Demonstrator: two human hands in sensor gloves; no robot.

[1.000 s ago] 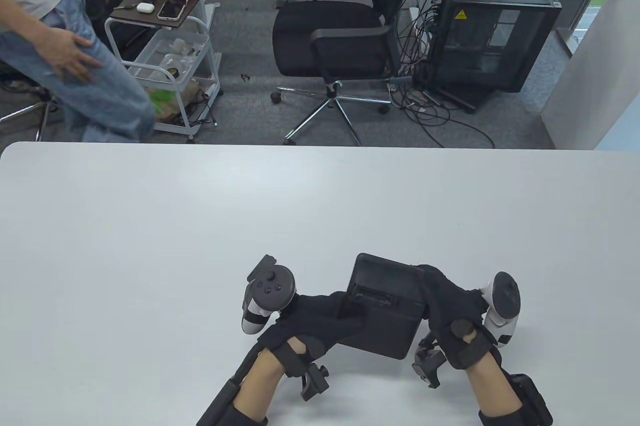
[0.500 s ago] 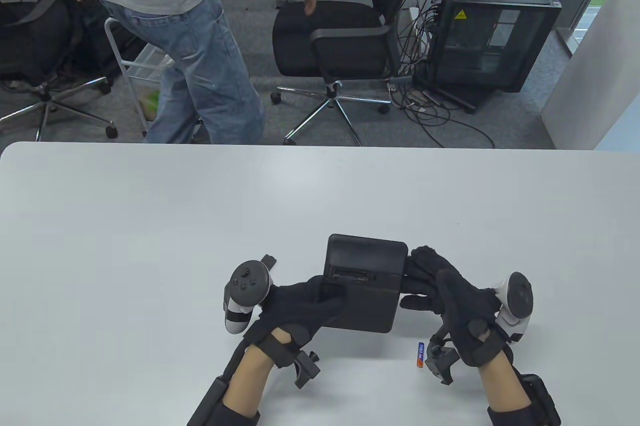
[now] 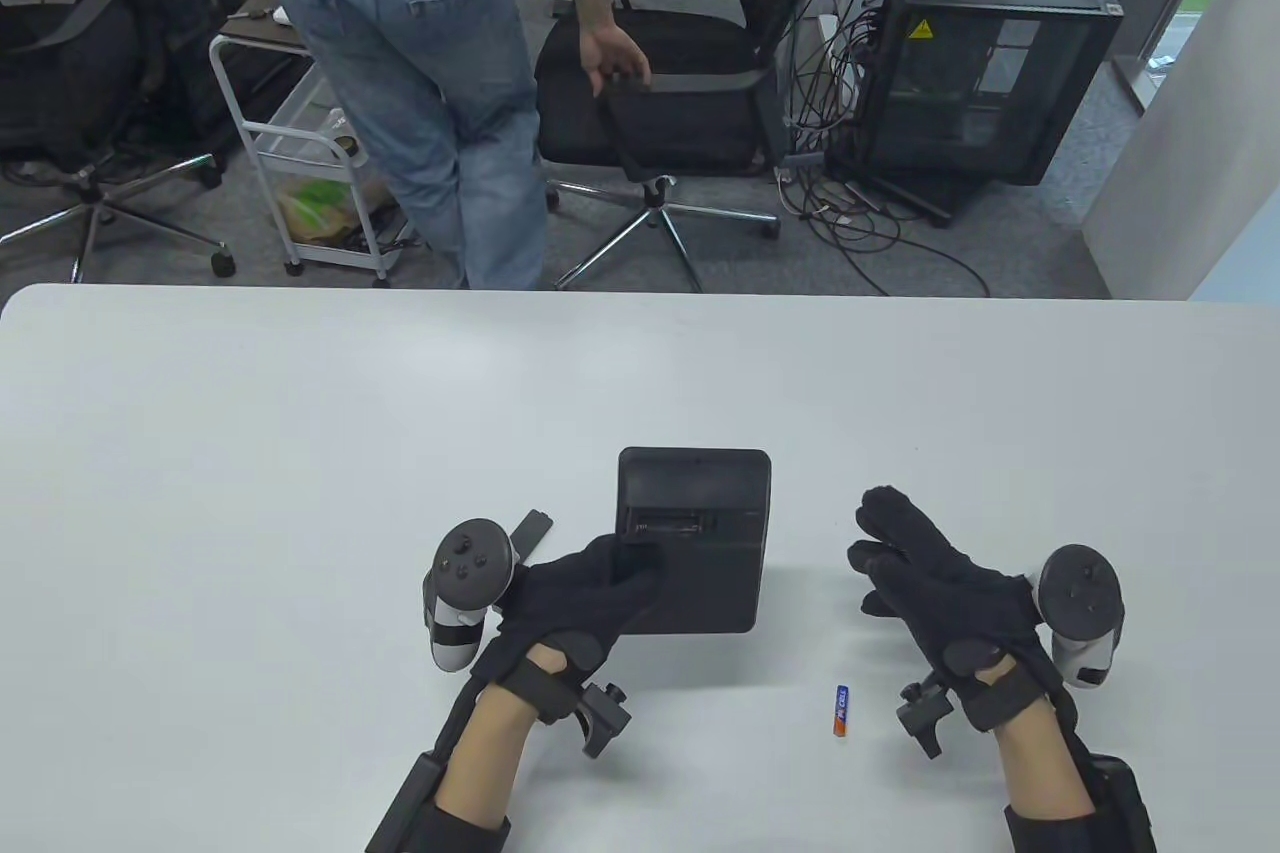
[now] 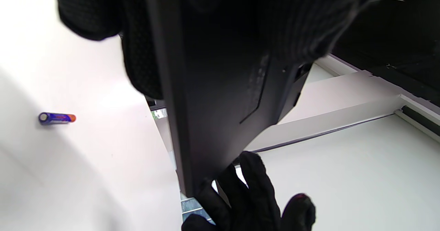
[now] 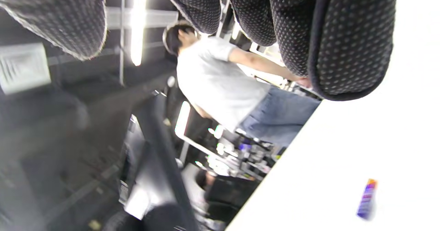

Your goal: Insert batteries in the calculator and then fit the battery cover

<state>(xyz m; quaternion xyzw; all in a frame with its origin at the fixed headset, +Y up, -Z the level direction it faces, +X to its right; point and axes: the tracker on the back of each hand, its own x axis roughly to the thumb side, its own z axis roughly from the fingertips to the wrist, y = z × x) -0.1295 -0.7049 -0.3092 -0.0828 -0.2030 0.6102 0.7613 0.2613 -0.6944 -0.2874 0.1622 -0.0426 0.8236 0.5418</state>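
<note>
Calculator (image 3: 694, 541) is lying back-up on the table (image 3: 300, 453), battery bay open, with the left hand (image 3: 580, 598) gripping its 8 o'clock corner. Right hand (image 3: 935, 573) is hovering released at the calculator's 3 o'clock, fingers loose, holding nothing. Battery (image 3: 842, 709) is lying at its 5 o'clock; battery cover (image 3: 530, 529) is resting at 9 o'clock.

Both hands, left hand (image 3: 585, 598) and right hand (image 3: 940, 578), wear black knit gloves, dotted on the fingers (image 5: 347, 45). Grey-white trackers (image 3: 462, 593) flank the gloves; black straps and clamps (image 3: 600, 718) cross bare wrists.
</note>
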